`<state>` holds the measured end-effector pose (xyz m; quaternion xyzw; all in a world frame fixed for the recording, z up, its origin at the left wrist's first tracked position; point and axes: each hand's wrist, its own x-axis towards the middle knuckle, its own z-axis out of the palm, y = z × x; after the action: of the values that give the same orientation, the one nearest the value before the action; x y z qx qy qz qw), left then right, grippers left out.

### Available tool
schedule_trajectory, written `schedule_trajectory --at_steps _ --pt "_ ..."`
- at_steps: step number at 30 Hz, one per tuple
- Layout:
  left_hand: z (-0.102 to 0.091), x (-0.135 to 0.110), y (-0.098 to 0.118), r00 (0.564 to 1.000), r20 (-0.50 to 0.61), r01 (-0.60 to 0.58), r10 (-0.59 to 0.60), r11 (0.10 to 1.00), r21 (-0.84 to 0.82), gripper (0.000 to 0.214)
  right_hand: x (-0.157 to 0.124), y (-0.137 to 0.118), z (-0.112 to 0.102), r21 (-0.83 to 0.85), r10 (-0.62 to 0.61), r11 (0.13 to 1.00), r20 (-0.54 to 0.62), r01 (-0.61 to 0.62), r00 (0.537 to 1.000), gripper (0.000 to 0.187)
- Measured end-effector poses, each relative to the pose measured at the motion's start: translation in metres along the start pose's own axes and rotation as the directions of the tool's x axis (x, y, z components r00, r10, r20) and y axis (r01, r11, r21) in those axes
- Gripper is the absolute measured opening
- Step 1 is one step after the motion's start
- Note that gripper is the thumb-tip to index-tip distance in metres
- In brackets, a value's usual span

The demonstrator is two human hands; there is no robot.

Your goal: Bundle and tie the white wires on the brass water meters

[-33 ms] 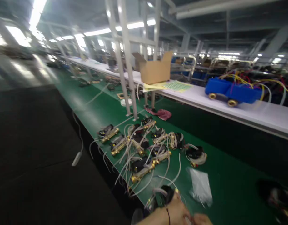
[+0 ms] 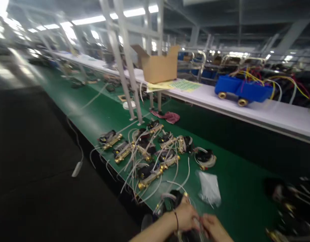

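Green mat (image 2: 235, 188): wired fitting (image 2: 170, 203) apparently touching left hand (image 2: 185, 216), right hand (image 2: 214, 228) beside.

Overhead strip lights (image 2: 88, 20) blow out at top left, with glare streaking along the green desk (image 2: 99, 116) and white shelf (image 2: 271, 117). Wide-angle bend at the frame edges, soft focus throughout. Left hand (image 2: 185, 216) and right hand (image 2: 214, 228) are motion-blurred; lower right corner is dim and smeared.

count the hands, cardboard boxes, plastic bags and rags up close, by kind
hands, left hand and right hand: 2
cardboard box: 1
plastic bag: 1
red rag: 1
total: 5
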<state>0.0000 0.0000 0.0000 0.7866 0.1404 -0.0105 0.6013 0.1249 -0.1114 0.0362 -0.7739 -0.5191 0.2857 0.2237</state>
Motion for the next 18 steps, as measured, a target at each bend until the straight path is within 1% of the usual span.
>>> schedule_trajectory --at_steps 1,2,3,4,6,7,9,11,13,14,15,16,17,18 --pt "0.003 0.005 -0.002 1.000 0.005 0.023 -0.023 0.999 0.033 0.012 -0.001 0.006 -0.003 0.006 0.037 0.999 0.056 -0.037 0.998 0.037" --pt "0.005 0.010 -0.004 0.999 -0.015 0.053 -0.051 0.984 0.172 0.013 -0.002 0.011 -0.008 -0.007 -0.011 1.000 0.126 0.012 0.992 0.035" --pt "0.006 0.013 -0.005 0.998 -0.022 0.055 -0.051 0.960 0.275 0.014 -0.003 0.015 -0.014 -0.032 -0.070 0.997 0.136 0.075 0.988 0.029" --pt "0.005 0.016 -0.005 0.999 0.000 0.034 -0.036 0.946 0.322 0.015 -0.004 0.018 -0.019 -0.069 -0.160 0.983 0.144 0.171 0.977 0.029" --pt "0.003 0.019 -0.003 1.000 0.009 0.000 -0.003 0.937 0.351 0.015 -0.004 0.021 -0.029 -0.165 -0.328 0.920 0.173 0.355 0.929 0.030" --pt "0.002 0.019 -0.002 1.000 0.012 -0.009 0.005 0.935 0.356 0.015 -0.004 0.022 -0.032 -0.213 -0.386 0.880 0.198 0.424 0.901 0.028" --pt "0.001 0.018 0.000 1.000 0.007 -0.014 0.013 0.928 0.372 0.015 -0.002 0.024 -0.034 -0.295 -0.437 0.816 0.247 0.496 0.865 0.026" --pt "0.002 0.018 -0.001 1.000 -0.001 -0.020 0.022 0.922 0.386 0.014 0.000 0.027 -0.032 -0.342 -0.441 0.785 0.278 0.516 0.854 0.027" --pt "0.004 0.020 -0.002 1.000 0.000 -0.028 0.030 0.920 0.391 0.014 0.002 0.031 -0.030 -0.330 -0.416 0.805 0.280 0.493 0.865 0.026" --pt "0.005 0.020 -0.003 1.000 0.003 -0.030 0.031 0.919 0.392 0.014 0.003 0.032 -0.028 -0.300 -0.384 0.839 0.263 0.453 0.885 0.025" --pt "0.006 0.021 -0.003 1.000 0.004 -0.030 0.031 0.918 0.395 0.015 0.004 0.032 -0.026 -0.251 -0.334 0.887 0.231 0.388 0.914 0.024" --pt "0.007 0.022 -0.003 1.000 0.002 -0.028 0.030 0.916 0.400 0.016 0.005 0.032 -0.023 -0.179 -0.258 0.940 0.191 0.292 0.947 0.023" --pt "0.008 0.023 -0.003 1.000 -0.003 -0.027 0.031 0.913 0.407 0.016 0.005 0.032 -0.020 -0.067 -0.142 0.986 0.159 0.154 0.977 0.023" --pt "0.009 0.023 -0.002 0.999 -0.008 -0.029 0.035 0.910 0.414 0.016 0.006 0.031 -0.016 0.071 -0.004 0.997 0.154 -0.007 0.988 0.024"
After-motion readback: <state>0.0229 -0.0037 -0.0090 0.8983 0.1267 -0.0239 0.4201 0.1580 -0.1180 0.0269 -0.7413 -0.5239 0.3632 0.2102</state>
